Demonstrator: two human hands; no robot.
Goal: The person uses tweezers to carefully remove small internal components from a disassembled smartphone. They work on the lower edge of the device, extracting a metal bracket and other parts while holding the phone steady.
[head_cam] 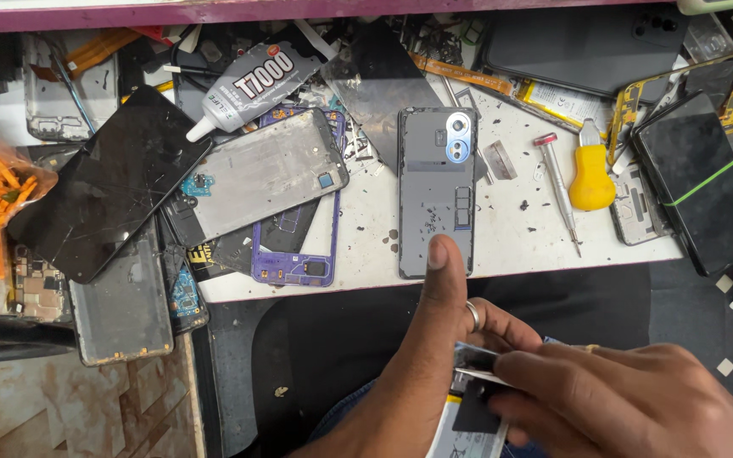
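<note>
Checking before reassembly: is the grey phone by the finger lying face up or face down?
Face down: the phone shows its back and camera lenses.

A phone repair bench in a small workshop.

The white worktop (pixel 519 246) is crowded with stripped handsets: at nine o'clock lies a cracked black screen panel (pixel 108 182), near the centre a grey metal mid-frame (pixel 265 174) sits on a purple phone frame (pixel 294 254), and a grey phone back with a camera module (pixel 437 191) lies just right of centre. At eleven o'clock rests a tube of adhesive (pixel 248 85); at two o'clock stand a yellow-handled screwdriver (pixel 591 174) and a thin red-capped precision driver (pixel 557 187). Loose flex cables, screws and debris litter the surface.
</note>
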